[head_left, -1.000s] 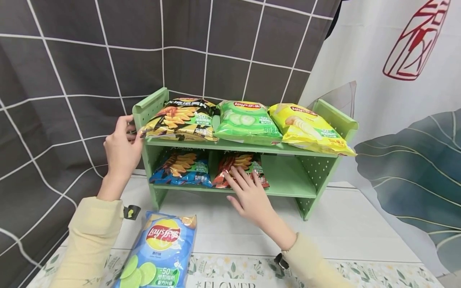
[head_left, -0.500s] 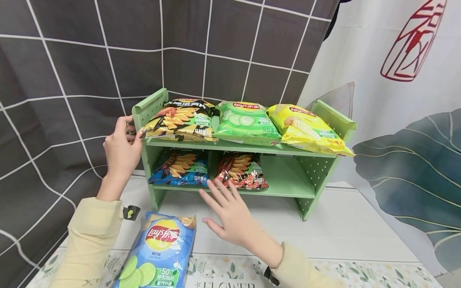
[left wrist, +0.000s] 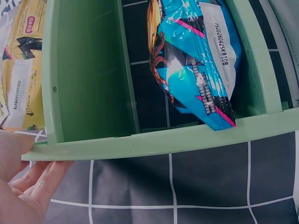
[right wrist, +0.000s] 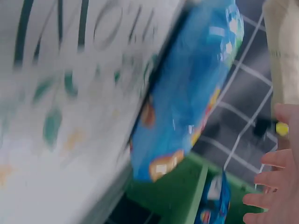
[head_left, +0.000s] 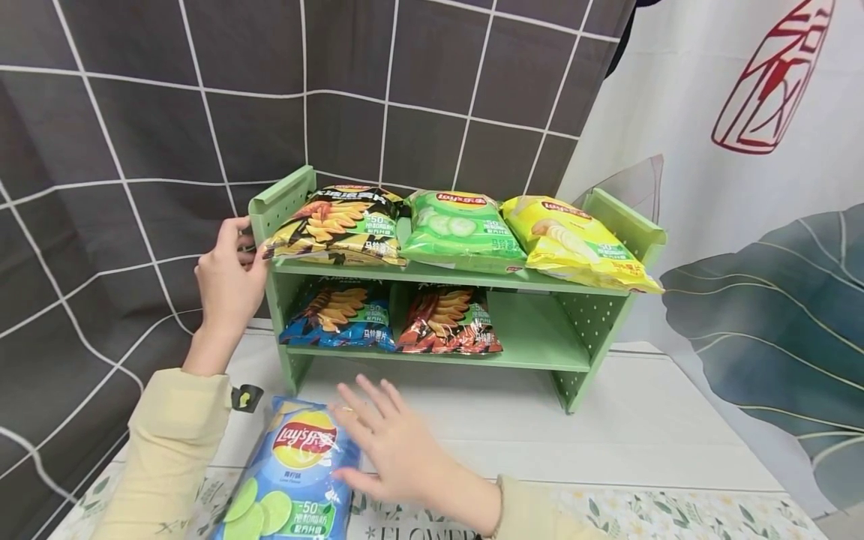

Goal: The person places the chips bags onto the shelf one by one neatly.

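My left hand (head_left: 229, 289) grips the left side panel of a green two-tier shelf rack (head_left: 540, 330). In the left wrist view its thumb and fingers lie on either side of the panel edge (left wrist: 163, 145). My right hand (head_left: 398, 454), fingers spread and straight, overlaps the right edge of a light-blue lime-flavour chip bag (head_left: 290, 461) lying on the table. That bag (right wrist: 182, 88) appears blurred beside the right hand (right wrist: 280, 186) in the right wrist view. Nothing is held in the right hand.
Black (head_left: 337, 225), green (head_left: 466, 232) and yellow (head_left: 580, 244) chip bags lie along the top tier. Below sit a dark-blue chip bag (head_left: 340, 319) and a red one (head_left: 451, 326), both left of the tier's right end. A dark checked curtain (head_left: 445, 90) hangs behind.
My right hand has drawn back from the red chip bag, down and to the left, to the light-blue bag. The left hand keeps its grip on the rack; the bags stay put.
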Tool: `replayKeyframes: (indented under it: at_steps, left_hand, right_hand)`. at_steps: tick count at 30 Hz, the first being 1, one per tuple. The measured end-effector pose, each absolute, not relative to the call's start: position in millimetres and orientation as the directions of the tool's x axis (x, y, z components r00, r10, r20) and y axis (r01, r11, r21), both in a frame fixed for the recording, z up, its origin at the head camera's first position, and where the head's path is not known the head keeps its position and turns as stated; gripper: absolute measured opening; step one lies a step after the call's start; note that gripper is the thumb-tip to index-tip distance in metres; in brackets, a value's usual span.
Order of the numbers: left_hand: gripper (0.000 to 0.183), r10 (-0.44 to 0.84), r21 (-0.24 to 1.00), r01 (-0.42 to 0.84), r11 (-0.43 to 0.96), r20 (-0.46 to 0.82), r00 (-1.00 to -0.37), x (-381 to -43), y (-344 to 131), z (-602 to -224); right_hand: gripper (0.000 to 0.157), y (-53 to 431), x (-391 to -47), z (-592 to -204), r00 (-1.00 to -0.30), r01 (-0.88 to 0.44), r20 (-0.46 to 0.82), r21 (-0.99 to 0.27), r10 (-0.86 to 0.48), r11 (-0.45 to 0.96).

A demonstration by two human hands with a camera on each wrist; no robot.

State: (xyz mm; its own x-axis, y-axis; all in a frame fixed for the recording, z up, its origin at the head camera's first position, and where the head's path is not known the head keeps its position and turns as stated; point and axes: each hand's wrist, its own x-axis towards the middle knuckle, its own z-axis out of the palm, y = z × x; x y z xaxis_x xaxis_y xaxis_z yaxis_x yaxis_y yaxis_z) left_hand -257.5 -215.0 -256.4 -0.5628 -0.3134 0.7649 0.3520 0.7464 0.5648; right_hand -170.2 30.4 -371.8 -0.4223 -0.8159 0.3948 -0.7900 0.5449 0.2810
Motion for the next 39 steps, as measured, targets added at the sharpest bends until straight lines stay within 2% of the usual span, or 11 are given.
replayKeyframes:
  at_steps: [8, 18, 24, 29, 33, 39]
  left_hand:
    - [0.036, -0.319, 0.572, 0.341, 0.746, 0.756, -0.571, -257.2, -215.0, -255.8]
    - [0.036, -0.310, 0.563, 0.348, 0.749, 0.763, -0.567, -258.6, -215.9, -257.5]
    - [0.035, -0.313, 0.565, 0.350, 0.747, 0.764, -0.565, -259.0, -216.1, -257.1]
    - [0.035, -0.310, 0.565, 0.352, 0.746, 0.763, -0.567, -258.5, -215.2, -256.5]
    - [0.035, -0.308, 0.563, 0.358, 0.745, 0.766, -0.565, -258.3, -215.1, -256.8]
    - [0.035, -0.304, 0.555, 0.364, 0.748, 0.774, -0.555, -258.9, -215.7, -257.1]
  right_hand:
    - [0.073, 13.0, -154.7, -388.9, -0.398, -0.848, 0.273, 0.257, -0.876, 0.464]
    - [0.083, 3.2, -145.6, -395.8, -0.371, -0.894, 0.003, 0.268, -0.929, 0.358]
    - [0.079, 2.9, -144.9, -392.3, -0.350, -0.914, -0.057, 0.240, -0.935, 0.327]
    - [0.074, 4.7, -146.8, -384.4, -0.395, -0.913, -0.156, 0.181, -0.906, 0.367]
    - [0.073, 3.3, -145.0, -381.6, -0.441, -0.892, -0.214, 0.210, -0.872, 0.400]
    - [0.078, 0.3, -139.6, -391.9, -0.435, -0.894, -0.205, 0.215, -0.877, 0.393]
